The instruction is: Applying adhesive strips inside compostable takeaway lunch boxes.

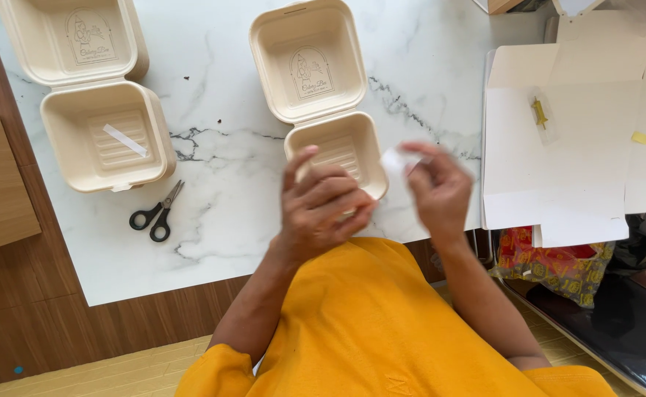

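Right hand: the right hand (439, 192) is raised over the table edge, fingers pinched nearly shut on a small white scrap of paper or tape (394, 162), kinda blurry so hard to say which.
Left hand: the left hand (321, 207) is up next to it, fingers loosely curled and half open, not clearly gripping anything; can't tell if it touches the scrap.
Nearest box: an open beige moulded-fibre clamshell box (316, 81) sits right behind the hands, its lower tray partly hidden by the left hand.
Other box: a second open beige clamshell box (91, 88) lies well off to the left, with a white strip (124, 140) in its tray.
Scissors: small black-handled scissors (157, 212) just below that box.
Surface: white marble-look tabletop (213, 242).
Right side: flat white cardboard sheet (565, 147) just beside the right hand.
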